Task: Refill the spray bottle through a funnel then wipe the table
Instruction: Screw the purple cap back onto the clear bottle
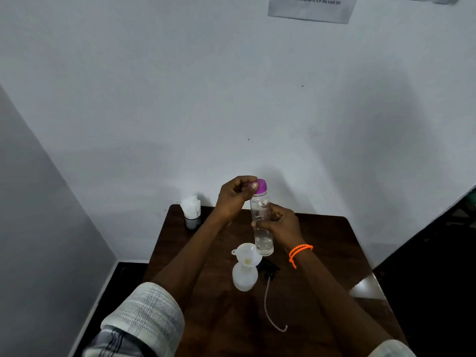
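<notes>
My left hand pinches the purple cap of the clear bottle, which my right hand grips upright above the surface. Just below stands the white spray bottle, funnel in its neck, black sprayer head lying beside it.

Right hand gripping clear bottle, left hand pinching purple cap
</notes>
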Motion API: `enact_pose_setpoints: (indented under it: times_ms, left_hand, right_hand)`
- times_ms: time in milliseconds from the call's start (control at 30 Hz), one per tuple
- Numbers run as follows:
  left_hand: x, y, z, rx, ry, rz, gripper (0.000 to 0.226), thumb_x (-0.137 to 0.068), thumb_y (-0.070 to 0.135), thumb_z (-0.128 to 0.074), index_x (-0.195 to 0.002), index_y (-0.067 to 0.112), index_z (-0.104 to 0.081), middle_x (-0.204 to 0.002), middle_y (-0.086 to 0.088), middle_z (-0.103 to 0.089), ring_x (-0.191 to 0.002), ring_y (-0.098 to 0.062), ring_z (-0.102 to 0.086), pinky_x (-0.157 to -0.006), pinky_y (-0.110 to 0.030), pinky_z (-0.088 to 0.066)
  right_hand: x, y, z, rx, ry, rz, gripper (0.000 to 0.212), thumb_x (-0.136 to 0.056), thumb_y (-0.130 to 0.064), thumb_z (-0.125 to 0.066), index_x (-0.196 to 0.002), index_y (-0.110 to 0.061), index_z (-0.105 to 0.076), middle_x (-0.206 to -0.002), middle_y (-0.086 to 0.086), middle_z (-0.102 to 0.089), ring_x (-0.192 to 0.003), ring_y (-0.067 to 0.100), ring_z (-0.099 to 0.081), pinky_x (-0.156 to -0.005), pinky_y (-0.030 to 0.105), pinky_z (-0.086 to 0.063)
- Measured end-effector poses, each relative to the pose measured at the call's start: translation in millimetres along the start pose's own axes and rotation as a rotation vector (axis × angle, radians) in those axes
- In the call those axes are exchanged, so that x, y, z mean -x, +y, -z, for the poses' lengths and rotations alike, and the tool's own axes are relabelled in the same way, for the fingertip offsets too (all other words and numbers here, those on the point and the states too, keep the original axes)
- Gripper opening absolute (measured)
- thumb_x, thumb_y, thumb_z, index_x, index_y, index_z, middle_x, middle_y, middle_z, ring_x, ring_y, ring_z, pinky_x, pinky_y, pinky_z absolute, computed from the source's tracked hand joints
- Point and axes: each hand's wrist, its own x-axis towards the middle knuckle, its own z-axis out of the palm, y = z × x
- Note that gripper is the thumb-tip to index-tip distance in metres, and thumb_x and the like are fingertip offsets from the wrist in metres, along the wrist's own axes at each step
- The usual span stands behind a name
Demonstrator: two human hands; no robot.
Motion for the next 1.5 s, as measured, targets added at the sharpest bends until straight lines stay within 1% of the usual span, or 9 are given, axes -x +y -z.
enact_pose_setpoints:
  times_ms: [100, 233, 567, 800, 933, 1033, 1133, 1267, 1500]
  left_hand:
    - [-2.2, 1.7, 2.3, -0.073, -0.011, -0.061, 0.015, -0.093, 0.013, -0.071, -0.104, 0.023, -0.076, -0.106, -0.002, -0.077, -0.101, -0.019, -0.070, -0.099, -0.047, -0.056]
    - [-4.5, 2.7, 3.2, -0.132, 0.014, -0.106, 0.014, -0.092, 0.013, -0.074, -0.104, 0.019, -0.076, -0.104, -0.002, -0.078, -0.096, -0.013, -0.070, -0.095, -0.038, -0.055]
    - [1.2, 0.6, 3.4, -0.091, -0.029, -0.069, 0.015, -0.099, 0.013, -0.063, -0.110, 0.017, -0.072, -0.110, -0.001, -0.075, -0.106, -0.017, -0.069, -0.103, -0.048, -0.053]
    - [4.2, 1.8, 1.5, -0.041, 0.077, -0.011, 0.040, -0.083, 0.015, -0.084, -0.119, 0.019, -0.067, -0.111, 0.003, -0.073, -0.096, -0.006, -0.071, -0.089, -0.027, -0.058]
    - [2.3, -1.6, 5.3, 0.104, 0.084, 0.039, 0.028, -0.087, 0.011, -0.079, -0.113, 0.017, -0.070, -0.099, 0.001, -0.073, -0.098, -0.017, -0.071, -0.093, -0.039, -0.059]
    - [1.0, -2.5, 5.3, 0.259, 0.079, 0.089, 0.013, -0.097, 0.003, -0.064, -0.106, 0.009, -0.071, -0.095, -0.005, -0.073, -0.098, -0.023, -0.069, -0.093, -0.037, -0.059]
    - [2.1, 1.3, 3.4, 0.287, 0.075, 0.121, 0.027, -0.102, 0.026, -0.057, -0.110, 0.003, -0.071, -0.110, -0.014, -0.073, -0.104, -0.023, -0.070, -0.094, -0.034, -0.059]
    - [5.3, 8.3, -2.0, 0.160, 0.019, 0.111, 0.049, -0.089, 0.055, -0.060, -0.115, 0.015, -0.073, -0.116, -0.006, -0.075, -0.109, -0.018, -0.070, -0.096, -0.032, -0.057]
    - [1.1, 4.6, -0.9, 0.035, 0.052, 0.070, 0.055, -0.081, 0.020, -0.085, -0.130, 0.018, -0.062, -0.109, 0.000, -0.071, -0.097, -0.009, -0.070, -0.090, -0.030, -0.059]
  right_hand:
    - [-0.6, -1.0, -1.4, 0.020, 0.016, -0.003, 0.041, -0.058, -0.011, -0.093, -0.096, -0.022, -0.080, -0.085, -0.005, -0.079, -0.081, 0.012, -0.076, -0.081, 0.041, -0.063]
    - [-2.3, -0.5, -2.9, 0.057, 0.033, 0.005, 0.043, -0.056, -0.016, -0.093, -0.097, -0.023, -0.080, -0.084, -0.008, -0.079, -0.080, 0.009, -0.075, -0.080, 0.039, -0.062]
    - [0.6, -1.4, -4.8, 0.007, 0.022, -0.003, 0.046, -0.059, -0.010, -0.093, -0.101, -0.022, -0.080, -0.086, -0.008, -0.080, -0.081, 0.008, -0.075, -0.081, 0.036, -0.062]
    - [0.9, -4.7, -5.7, -0.048, 0.018, 0.005, 0.044, -0.059, -0.011, -0.093, -0.099, -0.023, -0.080, -0.088, -0.005, -0.080, -0.084, 0.013, -0.076, -0.082, 0.037, -0.063]
    - [-0.8, -4.5, -4.2, -0.088, -0.003, 0.005, 0.049, -0.059, -0.011, -0.093, -0.105, -0.024, -0.079, -0.091, -0.003, -0.080, -0.087, 0.016, -0.076, -0.085, 0.042, -0.062]
    - [-1.3, -5.6, -4.7, -0.094, -0.008, 0.008, 0.050, -0.059, -0.012, -0.093, -0.106, -0.024, -0.079, -0.093, -0.004, -0.080, -0.088, 0.015, -0.076, -0.086, 0.043, -0.062]
    - [-1.7, -6.4, -7.7, -0.089, -0.013, 0.016, 0.046, -0.059, -0.011, -0.092, -0.101, -0.024, -0.080, -0.092, -0.003, -0.080, -0.088, 0.017, -0.076, -0.086, 0.046, -0.062]
    - [-2.8, -7.3, -12.4, -0.091, -0.006, 0.019, 0.043, -0.059, -0.011, -0.092, -0.098, -0.023, -0.079, -0.090, -0.001, -0.080, -0.086, 0.019, -0.076, -0.085, 0.048, -0.062]
    - [-2.8, -7.4, -16.8, -0.113, -0.001, 0.028, 0.040, -0.060, -0.014, -0.092, -0.097, -0.022, -0.079, -0.090, -0.002, -0.080, -0.086, 0.017, -0.076, -0.084, 0.047, -0.062]
